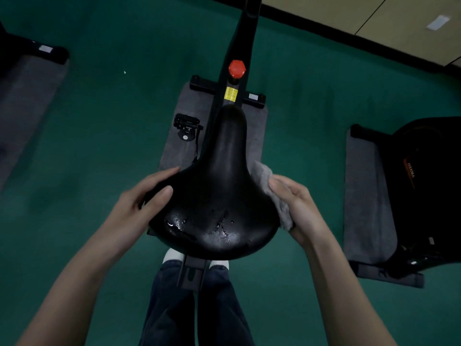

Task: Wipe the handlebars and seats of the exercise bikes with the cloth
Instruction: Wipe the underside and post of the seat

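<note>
The fingers of the left hand lie close together along the left rim of the seat. The thumb is laid on top, so the rim is held between thumb and fingers. At the right rim of the seat, the right hand has its fingers pressed together and bent over a grey cloth, holding it against the seat's side. The cloth is bunched between palm and seat, with one end sticking out past the fingertips and the other by the heel of the hand.

The seat is black, broad at the back and narrow at the nose, with shiny wet patches across its rear part. Just beyond the nose, the black frame carries a yellow label and, further on, a red knob. Left of the nose is a black pedal. Below the seat a grey mat lies on the green floor. Behind the seat are the person's dark trousers and white shoes. Well to the right of the seat stands a second bike on a mat of its own.
</note>
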A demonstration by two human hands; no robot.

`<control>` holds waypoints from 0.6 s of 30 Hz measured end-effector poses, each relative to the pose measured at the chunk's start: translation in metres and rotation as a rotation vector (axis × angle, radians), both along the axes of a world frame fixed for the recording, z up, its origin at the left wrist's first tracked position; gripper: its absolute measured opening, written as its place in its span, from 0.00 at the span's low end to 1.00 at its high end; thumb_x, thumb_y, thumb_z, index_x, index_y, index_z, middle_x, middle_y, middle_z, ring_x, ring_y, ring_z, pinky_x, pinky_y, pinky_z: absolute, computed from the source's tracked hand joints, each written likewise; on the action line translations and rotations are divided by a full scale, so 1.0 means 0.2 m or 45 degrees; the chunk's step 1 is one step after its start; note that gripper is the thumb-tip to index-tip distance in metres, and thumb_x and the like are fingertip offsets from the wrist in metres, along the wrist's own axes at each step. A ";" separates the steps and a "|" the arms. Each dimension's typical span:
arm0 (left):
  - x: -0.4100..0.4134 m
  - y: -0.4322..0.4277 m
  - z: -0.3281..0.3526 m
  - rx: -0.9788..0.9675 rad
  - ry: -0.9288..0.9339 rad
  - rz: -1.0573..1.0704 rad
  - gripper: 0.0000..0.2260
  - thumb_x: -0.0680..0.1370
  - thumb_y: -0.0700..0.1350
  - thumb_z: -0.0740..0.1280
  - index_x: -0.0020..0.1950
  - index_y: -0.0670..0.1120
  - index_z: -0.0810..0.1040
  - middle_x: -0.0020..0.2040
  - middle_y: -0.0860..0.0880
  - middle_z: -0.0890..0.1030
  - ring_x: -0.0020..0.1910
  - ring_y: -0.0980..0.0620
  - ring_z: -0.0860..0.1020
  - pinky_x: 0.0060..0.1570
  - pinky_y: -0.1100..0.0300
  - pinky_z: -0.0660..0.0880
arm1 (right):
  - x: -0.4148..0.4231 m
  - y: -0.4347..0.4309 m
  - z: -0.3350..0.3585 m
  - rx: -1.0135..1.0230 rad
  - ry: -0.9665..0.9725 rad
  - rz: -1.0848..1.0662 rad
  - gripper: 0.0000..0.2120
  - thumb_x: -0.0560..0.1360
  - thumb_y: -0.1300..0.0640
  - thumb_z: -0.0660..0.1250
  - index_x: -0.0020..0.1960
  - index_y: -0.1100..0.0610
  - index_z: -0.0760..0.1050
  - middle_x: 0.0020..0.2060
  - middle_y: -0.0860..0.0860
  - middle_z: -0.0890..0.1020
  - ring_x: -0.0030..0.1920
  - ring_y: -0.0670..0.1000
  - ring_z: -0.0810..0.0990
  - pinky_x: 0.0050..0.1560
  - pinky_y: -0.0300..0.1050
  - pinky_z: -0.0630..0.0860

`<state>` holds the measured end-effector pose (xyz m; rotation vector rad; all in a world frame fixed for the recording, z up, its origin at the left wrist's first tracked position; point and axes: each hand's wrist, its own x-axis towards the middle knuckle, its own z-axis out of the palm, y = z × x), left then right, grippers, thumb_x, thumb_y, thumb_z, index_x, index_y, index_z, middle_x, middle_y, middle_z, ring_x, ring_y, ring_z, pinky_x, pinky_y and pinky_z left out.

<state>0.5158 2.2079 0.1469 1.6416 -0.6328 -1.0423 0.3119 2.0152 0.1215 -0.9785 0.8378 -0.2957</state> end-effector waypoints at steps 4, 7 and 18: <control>0.00 0.00 -0.01 -0.009 0.011 0.005 0.17 0.77 0.52 0.66 0.65 0.50 0.75 0.63 0.53 0.79 0.65 0.57 0.74 0.67 0.57 0.68 | -0.06 0.10 -0.05 0.042 -0.102 -0.254 0.13 0.77 0.57 0.65 0.55 0.65 0.79 0.48 0.61 0.84 0.47 0.55 0.83 0.46 0.43 0.80; 0.01 0.02 -0.02 -0.016 0.040 -0.029 0.30 0.68 0.64 0.68 0.66 0.52 0.74 0.64 0.57 0.78 0.65 0.59 0.74 0.60 0.68 0.71 | -0.01 0.10 -0.06 0.223 -0.092 -0.375 0.11 0.78 0.59 0.63 0.53 0.63 0.81 0.48 0.60 0.84 0.47 0.54 0.84 0.45 0.43 0.80; 0.00 0.13 -0.08 -0.003 -0.045 -0.154 0.49 0.52 0.70 0.77 0.70 0.62 0.64 0.68 0.65 0.71 0.70 0.63 0.66 0.65 0.74 0.61 | -0.03 0.44 0.02 -0.188 0.112 -0.879 0.11 0.79 0.55 0.63 0.53 0.59 0.80 0.50 0.55 0.83 0.53 0.51 0.81 0.54 0.45 0.78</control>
